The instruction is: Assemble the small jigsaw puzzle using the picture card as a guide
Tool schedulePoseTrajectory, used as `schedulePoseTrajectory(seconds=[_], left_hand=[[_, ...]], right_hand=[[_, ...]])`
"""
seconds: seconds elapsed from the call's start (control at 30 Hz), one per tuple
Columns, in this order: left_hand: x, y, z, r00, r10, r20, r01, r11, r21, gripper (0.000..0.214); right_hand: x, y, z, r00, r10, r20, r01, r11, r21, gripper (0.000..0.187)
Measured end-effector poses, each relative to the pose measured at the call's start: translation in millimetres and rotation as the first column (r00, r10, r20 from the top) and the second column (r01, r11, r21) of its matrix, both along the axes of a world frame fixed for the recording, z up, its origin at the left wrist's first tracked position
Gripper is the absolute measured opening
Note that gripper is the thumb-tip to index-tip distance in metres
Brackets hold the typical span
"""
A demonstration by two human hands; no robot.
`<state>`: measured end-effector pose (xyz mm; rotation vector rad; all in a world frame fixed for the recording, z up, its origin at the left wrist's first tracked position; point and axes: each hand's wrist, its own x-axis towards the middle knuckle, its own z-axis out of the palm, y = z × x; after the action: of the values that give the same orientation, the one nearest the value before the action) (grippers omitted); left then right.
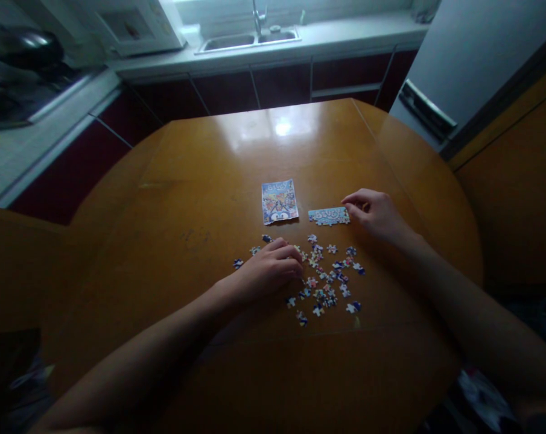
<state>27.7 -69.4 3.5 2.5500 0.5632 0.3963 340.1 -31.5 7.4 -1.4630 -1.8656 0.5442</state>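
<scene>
A joined strip of jigsaw puzzle (327, 216), light blue with lettering along it, lies on the table. The thumb and forefinger of my right hand (377, 212) close on its upper right corner. Nearer to me, loose puzzle pieces (330, 276) are scattered in a pile, some showing dark blue or pink. My left hand (275, 265) rests at the left side of this pile with its fingers curled down among the pieces. Whatever its fingertips hold is hidden. Just left of the strip lies a creased picture sheet (279, 202) with a colourful printed scene.
The brown wooden table (200, 181) has rounded ends and reflects a bright light at its far side. Behind it runs a counter with a double sink (254, 41). A stove with a pan (26, 47) stands at the left, a fridge (472, 60) at the right.
</scene>
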Motion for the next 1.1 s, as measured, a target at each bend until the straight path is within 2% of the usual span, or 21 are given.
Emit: schedulePoseTrajectory(seconds=[0.17, 0.3, 0.4, 0.57, 0.67, 0.9, 1.0, 1.1], left_hand=[[0.4, 5.0, 11.8, 0.996, 0.060, 0.070, -0.054, 0.994, -0.091, 0.012], [11.2, 21.3, 21.7, 0.942, 0.294, 0.163, -0.279, 0.954, -0.111, 0.008], [28.3, 40.4, 19.3, 0.883, 0.432, 0.186, -0.410, 0.901, -0.145, 0.008], [46.8, 63.0, 6.3, 0.867, 0.456, 0.201, -0.423, 0.887, -0.185, 0.008], [40.3, 64.8, -0.8, 0.875, 0.455, 0.168, -0.430, 0.888, -0.165, 0.011], [22.2, 63.4, -8.0, 0.892, 0.447, 0.063, -0.424, 0.878, -0.223, 0.012], [24.2, 64.2, -6.9, 0.892, 0.451, 0.008, -0.442, 0.877, -0.191, 0.012], [25.8, 63.8, -5.7, 0.894, 0.449, -0.013, -0.448, 0.888, -0.101, 0.011]], right_hand=[[-1.0, 0.4, -0.6, 1.000, -0.008, 0.001, 0.008, 1.000, 0.000, 0.015], [-2.6, 0.2, -1.1, 1.000, 0.003, -0.014, -0.003, 1.000, -0.004, 0.015], [-3.7, -0.5, -0.7, 1.000, 0.014, -0.025, -0.014, 1.000, -0.005, 0.016], [-3.5, -0.3, -0.3, 0.999, 0.010, -0.037, -0.010, 1.000, 0.002, 0.017], [-2.4, 1.0, -0.5, 0.999, 0.012, -0.042, -0.011, 1.000, 0.013, 0.015], [-0.1, 2.8, 0.7, 0.998, 0.022, -0.052, -0.022, 1.000, 0.002, 0.015], [-0.1, 2.2, 1.9, 0.998, 0.022, -0.056, -0.022, 1.000, 0.008, 0.014], [0.2, 2.5, 2.2, 0.999, 0.016, -0.049, -0.015, 1.000, 0.021, 0.013]])
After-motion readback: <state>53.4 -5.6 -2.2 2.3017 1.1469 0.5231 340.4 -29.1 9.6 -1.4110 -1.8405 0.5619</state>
